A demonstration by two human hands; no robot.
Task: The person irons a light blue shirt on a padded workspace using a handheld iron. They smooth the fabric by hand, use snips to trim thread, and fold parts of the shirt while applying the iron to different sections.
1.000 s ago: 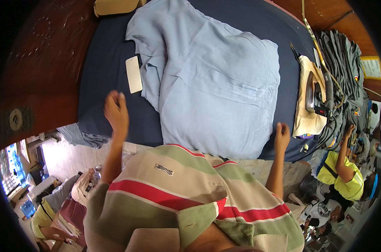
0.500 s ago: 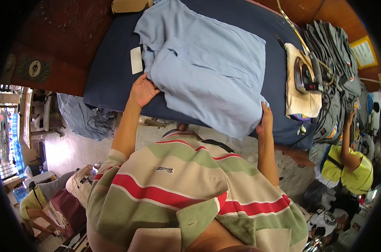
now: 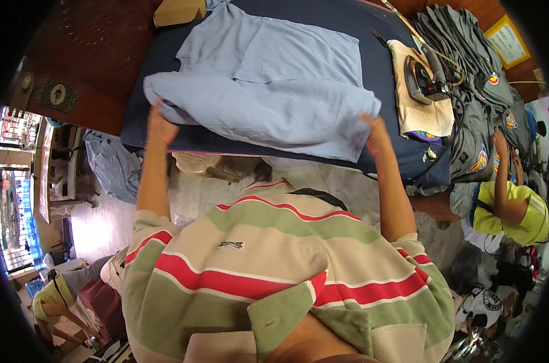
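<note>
A light blue shirt (image 3: 268,51) lies spread on the dark navy table cover (image 3: 165,57). Its near part is lifted and bunched into a broad fold across the front. My left hand (image 3: 161,126) pinches the fold's left end, slightly blurred. At the opposite end my right hand (image 3: 376,134) grips the right corner, its fingers closed over the cloth. Both arms reach out with the fabric stretched between them. Whatever lies beneath the fold is hidden.
An iron (image 3: 424,81) rests on a cream cloth pad (image 3: 434,118) at the right. Beyond it hang or lie stacked grey garments (image 3: 474,109). A cardboard box (image 3: 179,11) sits back left. Below the table are a plastic stool (image 3: 199,163) and blue cloth (image 3: 112,166). A person in yellow (image 3: 513,209) works at right.
My left hand has moved left and taken hold of the shirt's edge. The near part has been raised and drawn out leftward. The white card is now covered.
</note>
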